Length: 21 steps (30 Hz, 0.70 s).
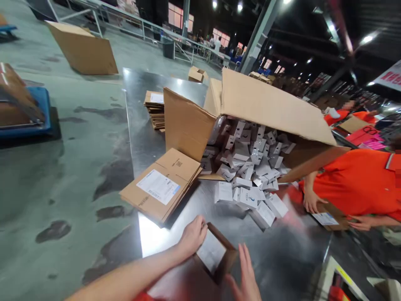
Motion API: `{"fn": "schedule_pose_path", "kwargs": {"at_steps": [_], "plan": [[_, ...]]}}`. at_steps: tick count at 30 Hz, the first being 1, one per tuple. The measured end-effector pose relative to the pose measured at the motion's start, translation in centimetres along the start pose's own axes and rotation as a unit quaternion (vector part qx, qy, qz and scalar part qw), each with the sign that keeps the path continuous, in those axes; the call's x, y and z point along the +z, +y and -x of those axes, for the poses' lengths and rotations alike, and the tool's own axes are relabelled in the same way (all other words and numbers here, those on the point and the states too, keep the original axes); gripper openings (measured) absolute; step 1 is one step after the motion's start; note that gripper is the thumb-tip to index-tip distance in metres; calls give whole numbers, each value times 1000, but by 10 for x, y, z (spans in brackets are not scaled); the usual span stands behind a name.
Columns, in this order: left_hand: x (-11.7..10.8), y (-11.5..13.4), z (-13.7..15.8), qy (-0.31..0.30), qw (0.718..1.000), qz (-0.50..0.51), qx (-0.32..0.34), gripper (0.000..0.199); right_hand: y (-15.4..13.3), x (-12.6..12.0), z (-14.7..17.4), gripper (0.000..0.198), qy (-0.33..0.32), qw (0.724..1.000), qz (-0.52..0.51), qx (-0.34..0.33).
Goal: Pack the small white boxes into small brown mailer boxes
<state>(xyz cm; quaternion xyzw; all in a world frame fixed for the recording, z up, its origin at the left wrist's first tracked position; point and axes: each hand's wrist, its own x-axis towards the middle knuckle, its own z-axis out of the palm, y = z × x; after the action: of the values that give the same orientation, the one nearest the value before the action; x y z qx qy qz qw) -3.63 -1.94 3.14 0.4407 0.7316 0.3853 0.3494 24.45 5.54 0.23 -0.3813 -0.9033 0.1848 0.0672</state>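
My left hand (192, 235) grips the far left edge of a small open cardboard box (216, 255) standing on the steel table (147, 133). My right hand (247, 276) is flat with fingers apart, just beside the box's right wall; whether it touches is unclear. Beyond the box, several small white product boxes (250, 175) spill from a big tipped-over carton (250, 104). A stack of flattened cardboard boxes with a shipping label (163, 184) lies to the left of my hands.
A co-worker in an orange shirt (357, 184) stands at the right, hands on another small box (328, 215). A second stack of flat cardboard (155, 109) lies further back. Cartons (83, 48) and a blue trolley (37, 117) stand on the floor at left.
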Motion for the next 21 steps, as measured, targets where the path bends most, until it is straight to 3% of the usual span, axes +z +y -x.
{"fn": "schedule_pose_path", "kwargs": {"at_steps": [3,5,7,9,11,13,15,18,21], "plan": [[3,-3,31,-104,992,-51,48,47,-3,20,-9,97,26,997,15,66],[4,-13,49,-214,967,-114,74,69,-7,34,-23,93,43,995,58,68],[4,-24,61,-276,940,-183,84,86,-3,44,-31,82,35,995,87,24],[6,-31,63,-259,941,-199,82,76,8,52,-26,70,-10,994,105,-33],[9,-30,58,-184,976,-117,18,55,22,58,-12,69,-69,988,122,-64],[14,-26,49,-120,989,-16,-85,41,31,59,5,87,-112,983,130,-60],[18,-23,37,-88,983,42,-159,40,34,53,16,102,-142,983,112,-34],[21,-22,22,-106,972,81,-191,47,26,30,15,95,-166,985,41,-3],[21,-23,15,-132,957,130,-221,56,-1,17,2,77,-139,990,15,27]]}}
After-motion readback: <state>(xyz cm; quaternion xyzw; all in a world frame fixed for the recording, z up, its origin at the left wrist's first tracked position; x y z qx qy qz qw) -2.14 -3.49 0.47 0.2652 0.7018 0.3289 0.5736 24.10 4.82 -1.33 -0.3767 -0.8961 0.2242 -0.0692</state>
